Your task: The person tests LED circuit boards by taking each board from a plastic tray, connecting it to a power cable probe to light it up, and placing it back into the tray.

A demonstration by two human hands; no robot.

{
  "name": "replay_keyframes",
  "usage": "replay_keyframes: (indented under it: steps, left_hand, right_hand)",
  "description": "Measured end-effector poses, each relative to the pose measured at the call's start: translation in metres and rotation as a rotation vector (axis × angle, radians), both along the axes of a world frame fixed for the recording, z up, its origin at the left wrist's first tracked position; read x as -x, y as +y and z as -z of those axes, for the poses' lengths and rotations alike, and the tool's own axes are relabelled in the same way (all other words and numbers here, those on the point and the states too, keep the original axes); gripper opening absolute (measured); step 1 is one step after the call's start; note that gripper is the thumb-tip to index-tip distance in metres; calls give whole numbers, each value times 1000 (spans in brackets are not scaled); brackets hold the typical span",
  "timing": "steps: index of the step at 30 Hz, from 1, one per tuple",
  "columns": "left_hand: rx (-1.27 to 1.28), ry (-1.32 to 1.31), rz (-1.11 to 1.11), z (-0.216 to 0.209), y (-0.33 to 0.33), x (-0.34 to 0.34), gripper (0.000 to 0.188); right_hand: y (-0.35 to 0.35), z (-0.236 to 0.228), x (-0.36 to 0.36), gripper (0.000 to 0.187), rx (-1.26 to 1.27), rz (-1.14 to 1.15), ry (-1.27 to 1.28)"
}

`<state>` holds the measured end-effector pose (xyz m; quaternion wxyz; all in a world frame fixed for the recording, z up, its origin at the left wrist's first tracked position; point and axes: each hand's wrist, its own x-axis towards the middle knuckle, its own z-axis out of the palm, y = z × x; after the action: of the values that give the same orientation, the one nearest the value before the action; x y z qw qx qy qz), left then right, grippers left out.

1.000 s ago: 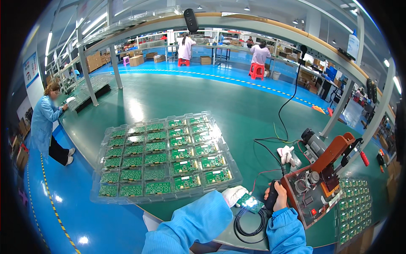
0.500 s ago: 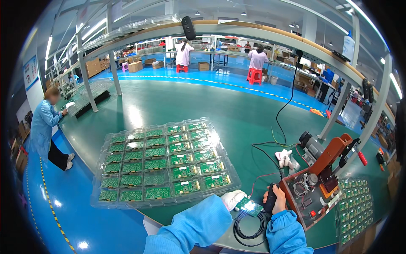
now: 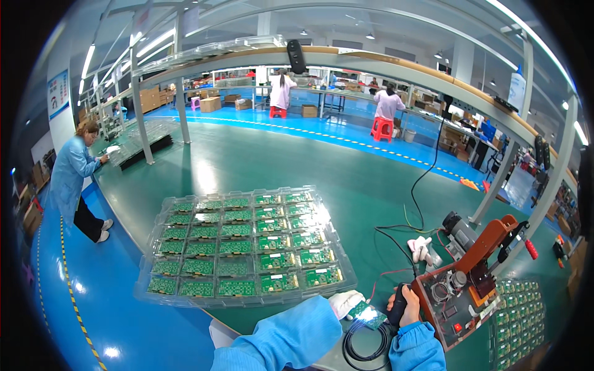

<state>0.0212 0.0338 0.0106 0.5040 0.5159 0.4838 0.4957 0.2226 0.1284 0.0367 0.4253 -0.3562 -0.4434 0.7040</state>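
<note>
My left hand point(image 3: 345, 303), in a white glove, pinches the edge of a small green circuit board point(image 3: 370, 315) low in the view. Bare-fingered, my right hand point(image 3: 410, 308) wraps round a black handheld scanner point(image 3: 398, 305) just right of the board. A bright patch of light falls on the board, beside the scanner's lower end. Below both hands lies a coil of black cable point(image 3: 350, 351). To the left, a clear plastic tray point(image 3: 148, 263) bears rows of green circuit boards.
Right of my hands stands a reddish-brown lever fixture point(image 3: 436, 306) with a motor point(image 3: 459, 229). Another tray of boards point(image 3: 518, 315) lies beyond it. White gloves point(image 3: 421, 249) rest on the green table point(image 3: 297, 154). A co-worker in blue point(image 3: 71, 173) stands at far left.
The view has shifted, so the table and tray sit slightly lower and further right. The glare on the board has moved toward its lower edge. Both hands keep their grips.
</note>
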Motion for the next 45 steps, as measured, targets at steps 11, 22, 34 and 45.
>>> replay_keyframes:
  steps: [11, 22, 34, 45]
  left_hand:
    - [25, 39, 8, -6, -1, 2, 46]
    - [43, 20, 20, -5, 1, -1, 50]
    - [41, 34, 65, -3, 4, 4, 51]
    - [26, 15, 26, -3, -4, 0, 51]
  right_hand:
    - [-2, -1, 4, 35, -6, 29, -6]
    - [-3, -2, 4, 36, 12, 65, -29]
    - [0, 0, 7, 36, -2, 73, -22]
    - [-7, -2, 4, 35, 5, 49, -6]
